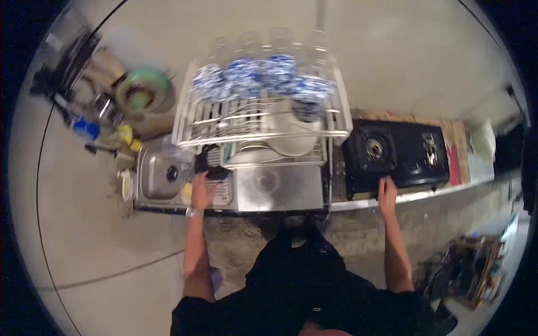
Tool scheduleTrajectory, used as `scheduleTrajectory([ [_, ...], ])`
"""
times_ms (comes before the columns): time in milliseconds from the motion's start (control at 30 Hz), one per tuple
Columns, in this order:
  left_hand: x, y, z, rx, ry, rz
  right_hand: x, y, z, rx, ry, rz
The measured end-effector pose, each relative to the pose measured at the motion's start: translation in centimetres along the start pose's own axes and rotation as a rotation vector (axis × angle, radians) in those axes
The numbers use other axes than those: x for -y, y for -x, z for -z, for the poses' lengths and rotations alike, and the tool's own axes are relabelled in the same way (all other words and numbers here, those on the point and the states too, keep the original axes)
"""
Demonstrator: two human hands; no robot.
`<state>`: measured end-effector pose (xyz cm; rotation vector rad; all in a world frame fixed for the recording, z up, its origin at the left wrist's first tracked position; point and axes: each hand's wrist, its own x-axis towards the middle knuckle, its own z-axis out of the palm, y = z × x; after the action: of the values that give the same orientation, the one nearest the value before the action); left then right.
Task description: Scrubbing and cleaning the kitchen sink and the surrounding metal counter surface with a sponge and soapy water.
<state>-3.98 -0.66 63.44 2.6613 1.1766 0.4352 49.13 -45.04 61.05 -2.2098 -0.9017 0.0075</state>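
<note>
My left hand is over the ribbed drainboard beside the sink, its fingers apart. Just beyond its fingertips is a black slatted piece; blur hides whether they touch. Something yellow shows next to that hand. On the other side, my right hand is at the front edge of the black two-burner gas stove. Its fingers are closed together there, and whatever they grip is hidden.
A white wire dish rack stands over the counter, with glasses, blue-and-white patterned cups and a pale bowl. A flat steel surface lies below it. A green round basin and bottles are at the left.
</note>
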Motion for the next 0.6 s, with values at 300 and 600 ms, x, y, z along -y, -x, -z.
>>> scheduleTrajectory([
  [300,5.0,-3.4,-2.4,0.262,0.005,-0.128,5.2,18.9,-4.5,0.151,0.015,-0.205],
  [600,7.5,-3.9,-5.6,0.150,0.174,-0.154,6.6,18.7,-5.5,0.082,-0.035,-0.312],
])
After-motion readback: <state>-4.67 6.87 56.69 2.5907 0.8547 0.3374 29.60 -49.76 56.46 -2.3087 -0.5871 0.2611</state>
